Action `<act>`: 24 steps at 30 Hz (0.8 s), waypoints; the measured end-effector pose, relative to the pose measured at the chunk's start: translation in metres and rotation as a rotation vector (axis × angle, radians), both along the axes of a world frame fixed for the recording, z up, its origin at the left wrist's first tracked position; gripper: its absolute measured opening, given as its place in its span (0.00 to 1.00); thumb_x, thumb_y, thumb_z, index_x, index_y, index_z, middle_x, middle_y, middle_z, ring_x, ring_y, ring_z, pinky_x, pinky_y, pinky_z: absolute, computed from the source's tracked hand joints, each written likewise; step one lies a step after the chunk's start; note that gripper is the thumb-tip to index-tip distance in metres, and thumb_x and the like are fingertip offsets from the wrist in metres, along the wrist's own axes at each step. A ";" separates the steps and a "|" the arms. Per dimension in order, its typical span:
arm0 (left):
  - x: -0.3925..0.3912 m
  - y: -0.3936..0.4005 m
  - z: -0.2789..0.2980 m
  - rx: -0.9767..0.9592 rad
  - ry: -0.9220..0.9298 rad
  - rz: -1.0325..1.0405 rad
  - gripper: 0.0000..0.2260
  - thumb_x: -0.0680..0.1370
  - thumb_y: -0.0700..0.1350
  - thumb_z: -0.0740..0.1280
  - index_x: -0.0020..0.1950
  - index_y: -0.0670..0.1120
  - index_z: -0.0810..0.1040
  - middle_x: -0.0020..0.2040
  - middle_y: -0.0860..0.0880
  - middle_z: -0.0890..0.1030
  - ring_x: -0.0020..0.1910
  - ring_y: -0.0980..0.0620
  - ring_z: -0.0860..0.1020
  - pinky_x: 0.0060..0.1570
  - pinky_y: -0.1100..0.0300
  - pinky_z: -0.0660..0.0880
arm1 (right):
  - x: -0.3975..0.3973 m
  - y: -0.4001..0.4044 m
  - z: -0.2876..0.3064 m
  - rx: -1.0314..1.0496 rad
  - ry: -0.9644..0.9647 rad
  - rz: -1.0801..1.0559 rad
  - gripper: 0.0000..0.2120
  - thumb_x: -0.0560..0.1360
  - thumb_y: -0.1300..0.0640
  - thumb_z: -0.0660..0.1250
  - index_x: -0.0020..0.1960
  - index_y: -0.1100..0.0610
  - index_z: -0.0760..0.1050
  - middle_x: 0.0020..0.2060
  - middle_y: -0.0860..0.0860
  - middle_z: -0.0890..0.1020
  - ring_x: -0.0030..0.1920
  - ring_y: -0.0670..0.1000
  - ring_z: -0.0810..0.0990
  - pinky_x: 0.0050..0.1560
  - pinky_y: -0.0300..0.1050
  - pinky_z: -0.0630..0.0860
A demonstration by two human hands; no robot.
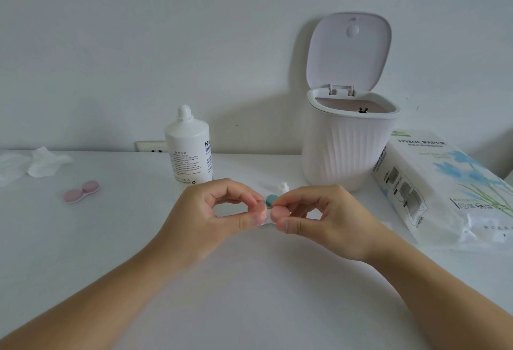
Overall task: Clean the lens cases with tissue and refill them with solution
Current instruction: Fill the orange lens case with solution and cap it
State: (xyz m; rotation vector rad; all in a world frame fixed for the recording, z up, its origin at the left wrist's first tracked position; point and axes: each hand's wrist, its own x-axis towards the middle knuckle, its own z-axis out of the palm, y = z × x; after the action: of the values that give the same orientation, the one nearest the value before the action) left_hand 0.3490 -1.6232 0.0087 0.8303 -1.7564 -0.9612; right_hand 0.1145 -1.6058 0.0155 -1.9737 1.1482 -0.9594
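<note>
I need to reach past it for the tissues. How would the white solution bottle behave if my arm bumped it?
The solution bottle is tall on a narrow base, so it would probably tip rather than slide. Its cap is off, so it may well spill. How full it is cannot be seen through the opaque wall, so its weight is uncertain.

Two bare forearms come in from the bottom corners of the view, and nothing is worn on either: no sleeve or cuff reaches into sight along their whole visible length. The wrists carry no watch, band or bracelet. The left hand (211,211) and the right hand (324,215) are ungloved, and the visible fingers show no rings. The thumbnails, the nails seen most plainly, are short, rounded and unpainted, with a natural pale sheen. No marks, plasters or tattoos appear on the visible surfaces of the forearms and hands.
</note>
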 end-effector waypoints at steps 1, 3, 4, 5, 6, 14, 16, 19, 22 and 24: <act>0.000 0.000 0.000 -0.016 -0.030 0.012 0.06 0.69 0.51 0.79 0.43 0.53 0.84 0.48 0.53 0.87 0.53 0.51 0.84 0.58 0.55 0.78 | 0.000 0.000 0.000 -0.001 0.004 0.001 0.06 0.73 0.58 0.77 0.50 0.50 0.85 0.42 0.43 0.86 0.42 0.50 0.83 0.48 0.43 0.80; -0.001 0.001 -0.001 -0.048 -0.073 0.012 0.06 0.71 0.47 0.79 0.44 0.53 0.85 0.48 0.54 0.87 0.53 0.51 0.83 0.56 0.55 0.78 | 0.000 0.000 0.000 -0.001 0.003 0.003 0.06 0.73 0.58 0.76 0.50 0.50 0.85 0.42 0.43 0.86 0.42 0.50 0.83 0.48 0.43 0.80; -0.001 0.001 -0.001 -0.059 -0.087 0.007 0.06 0.72 0.45 0.79 0.45 0.53 0.85 0.48 0.54 0.87 0.53 0.51 0.83 0.56 0.54 0.77 | 0.000 0.000 0.000 -0.001 0.001 0.001 0.07 0.73 0.58 0.76 0.50 0.50 0.85 0.42 0.43 0.86 0.41 0.50 0.83 0.48 0.43 0.80; -0.001 0.001 -0.001 -0.066 -0.098 0.004 0.07 0.72 0.43 0.79 0.45 0.53 0.85 0.49 0.54 0.87 0.53 0.51 0.83 0.56 0.54 0.76 | 0.001 0.000 0.000 0.000 -0.002 -0.002 0.07 0.73 0.58 0.76 0.50 0.50 0.85 0.42 0.43 0.86 0.41 0.50 0.83 0.48 0.44 0.79; 0.000 0.001 -0.001 -0.072 -0.108 0.005 0.07 0.73 0.42 0.79 0.46 0.53 0.85 0.49 0.54 0.87 0.53 0.50 0.83 0.57 0.53 0.76 | 0.001 0.000 0.000 0.002 -0.005 -0.006 0.07 0.73 0.58 0.76 0.50 0.50 0.85 0.42 0.43 0.86 0.41 0.50 0.82 0.48 0.44 0.79; 0.001 0.002 -0.003 -0.067 -0.149 -0.022 0.17 0.72 0.52 0.75 0.60 0.58 0.82 0.51 0.54 0.86 0.58 0.49 0.82 0.61 0.58 0.76 | 0.001 0.000 0.000 -0.005 -0.002 -0.008 0.07 0.73 0.58 0.76 0.51 0.51 0.85 0.41 0.41 0.85 0.40 0.49 0.82 0.47 0.41 0.79; 0.001 0.000 -0.004 -0.079 -0.167 -0.004 0.18 0.69 0.55 0.76 0.58 0.58 0.82 0.50 0.56 0.85 0.55 0.52 0.82 0.57 0.61 0.76 | 0.001 0.000 0.000 -0.006 -0.001 -0.006 0.07 0.73 0.58 0.77 0.51 0.50 0.84 0.41 0.41 0.85 0.40 0.48 0.82 0.46 0.39 0.79; 0.002 -0.002 -0.006 -0.071 -0.184 0.080 0.17 0.65 0.58 0.78 0.49 0.55 0.81 0.46 0.56 0.83 0.46 0.55 0.80 0.49 0.60 0.76 | 0.002 0.000 0.001 -0.006 -0.007 -0.002 0.07 0.73 0.59 0.77 0.50 0.50 0.84 0.41 0.42 0.85 0.40 0.48 0.82 0.46 0.38 0.79; 0.002 -0.003 -0.007 -0.066 -0.191 0.094 0.14 0.65 0.58 0.77 0.45 0.53 0.81 0.42 0.54 0.82 0.41 0.54 0.77 0.45 0.59 0.76 | 0.002 0.001 0.001 -0.008 -0.001 0.003 0.07 0.73 0.58 0.77 0.49 0.49 0.84 0.42 0.43 0.86 0.41 0.50 0.82 0.47 0.44 0.79; 0.001 -0.002 -0.006 -0.092 -0.205 0.072 0.11 0.68 0.56 0.75 0.46 0.54 0.82 0.43 0.55 0.82 0.42 0.53 0.77 0.46 0.58 0.76 | 0.001 0.001 0.000 -0.006 -0.003 0.002 0.07 0.73 0.57 0.77 0.49 0.48 0.84 0.42 0.43 0.86 0.41 0.50 0.82 0.48 0.45 0.79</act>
State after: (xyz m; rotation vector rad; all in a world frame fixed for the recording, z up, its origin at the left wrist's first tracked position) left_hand 0.3497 -1.6255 0.0025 0.9538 -1.9162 -0.7636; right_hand 0.1158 -1.6044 0.0159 -1.9768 1.1436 -0.9652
